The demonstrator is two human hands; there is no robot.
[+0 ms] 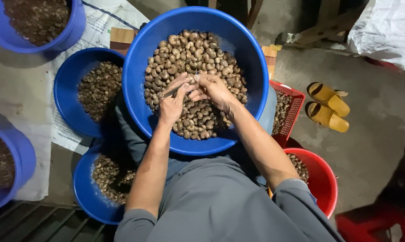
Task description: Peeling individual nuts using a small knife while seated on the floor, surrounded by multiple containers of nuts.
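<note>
- Left hand (172, 102) is over the large blue basin (142, 80) on the person's lap; its fingers are closed on a thin, pale tool, apparently a small blade, pressed toward the right hand.
- Right hand (213, 89) meets the left hand above the heap; its fingers are pinched shut on a single cashew nut (193, 81), largely hidden by the fingertips.
- The basin carries a deep heap of brown cashew nuts (195, 51), filling most of its floor. Judgement: the bulk of this stock is still to be handled.
- Two smaller blue basins (65, 89) on the person's left hold thinner layers of nuts; a red mesh basket (296, 105) and a red bucket (323, 179) on the right hold modest amounts. Judgement: some sorted output exists, well short of the remainder.
- Yellow sandals (328, 105) lie on the concrete floor, well apart.
</note>
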